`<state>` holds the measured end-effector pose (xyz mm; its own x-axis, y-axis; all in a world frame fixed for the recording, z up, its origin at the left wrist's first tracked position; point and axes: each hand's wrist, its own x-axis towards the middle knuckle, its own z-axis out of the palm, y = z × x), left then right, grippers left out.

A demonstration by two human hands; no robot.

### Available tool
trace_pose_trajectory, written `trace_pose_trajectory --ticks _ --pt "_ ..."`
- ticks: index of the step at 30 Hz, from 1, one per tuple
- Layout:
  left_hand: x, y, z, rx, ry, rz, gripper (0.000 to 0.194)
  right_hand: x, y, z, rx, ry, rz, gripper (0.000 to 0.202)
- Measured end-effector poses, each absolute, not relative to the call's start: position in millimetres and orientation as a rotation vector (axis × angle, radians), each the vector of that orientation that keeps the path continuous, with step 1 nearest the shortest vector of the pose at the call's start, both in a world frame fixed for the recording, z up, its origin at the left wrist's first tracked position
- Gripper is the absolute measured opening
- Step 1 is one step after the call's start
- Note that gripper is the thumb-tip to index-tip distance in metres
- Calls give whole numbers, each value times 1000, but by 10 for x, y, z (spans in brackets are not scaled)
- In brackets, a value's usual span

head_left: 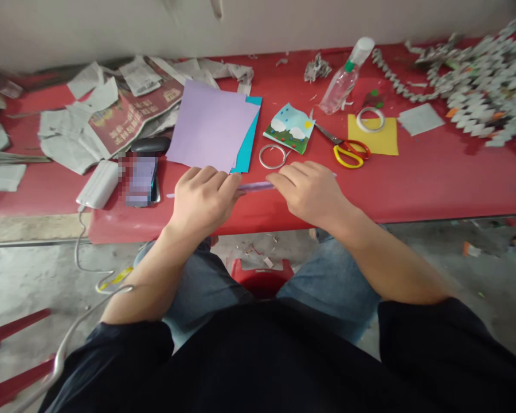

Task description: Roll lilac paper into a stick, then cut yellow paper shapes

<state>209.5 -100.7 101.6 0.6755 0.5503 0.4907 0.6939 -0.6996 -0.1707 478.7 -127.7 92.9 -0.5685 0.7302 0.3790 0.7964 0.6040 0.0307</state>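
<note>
A thin rolled or folded strip of purple paper [257,186] stretches sideways between my hands, above the red table's front edge. My left hand [208,198] is closed around its left part, and a short end pokes out beyond the hand. Around the right part my right hand [305,192] is closed too, fingers curled over it. Just behind the strip lie a thin silver ring-shaped roll [272,156], a small painted picture [290,128] and scissors with red and yellow handles [351,154]. Purple sheets [215,126] over blue paper [247,140] lie behind my left hand.
Left are newspapers [133,115], a black mouse [150,144], a phone [141,180] and a white power bank [98,183] with a hanging cable. Right are a clear bottle [339,86], tape [370,119] on yellow paper [387,143] and a folded-paper heap [485,86].
</note>
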Motion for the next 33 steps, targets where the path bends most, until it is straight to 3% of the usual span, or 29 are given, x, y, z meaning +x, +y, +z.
trace_pose_trajectory --ticks 7,17,24,33 --pt "2097 -1012 1056 -2554 -913 -584 28 4813 -1276 921 -1204 -2519 -318 37" --pt "2137 -1010 1003 -2556 -914 -596 21 4774 -1296 917 -1235 -2515 -319 39" --pt "2142 -1007 990 -2594 -907 -569 32 4785 -1293 900 -1215 -2537 -262 37" --pt "2071 -947 936 -2676 -1024 -589 28 4781 -1294 889 -1229 -2530 -226 35"
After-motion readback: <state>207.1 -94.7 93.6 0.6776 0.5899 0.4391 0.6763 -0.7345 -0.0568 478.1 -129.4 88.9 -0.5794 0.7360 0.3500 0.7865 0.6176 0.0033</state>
